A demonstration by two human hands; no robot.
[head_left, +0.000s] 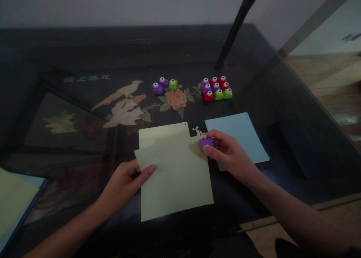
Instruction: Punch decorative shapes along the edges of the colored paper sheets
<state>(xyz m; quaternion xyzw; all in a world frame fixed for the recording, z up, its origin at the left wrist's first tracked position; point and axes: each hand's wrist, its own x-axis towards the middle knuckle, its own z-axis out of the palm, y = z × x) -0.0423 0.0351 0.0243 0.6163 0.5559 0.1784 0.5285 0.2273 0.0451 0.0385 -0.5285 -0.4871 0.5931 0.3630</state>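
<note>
My left hand [131,181] pinches the left edge of a pale green sheet of paper [175,181], thumb on top. In my right hand [227,151] is a purple craft paper punch [206,143], gripped between thumb and fingers at the sheet's upper right corner. How far the corner sits inside the punch I cannot tell. Behind the held sheet lies a stack of pale yellow paper [163,134], partly covered, with a small hole in its top right corner. Small star-shaped paper cutouts [198,131] are scattered beside it. A stack of light blue paper [239,134] lies under and beyond my right hand.
Several red, green and purple punches [216,88] stand grouped at the back right. Three more punches [163,84] stand left of them. A black pole [238,28] rises behind the dark, glossy table [70,51]. More paper [17,201] lies at the left edge.
</note>
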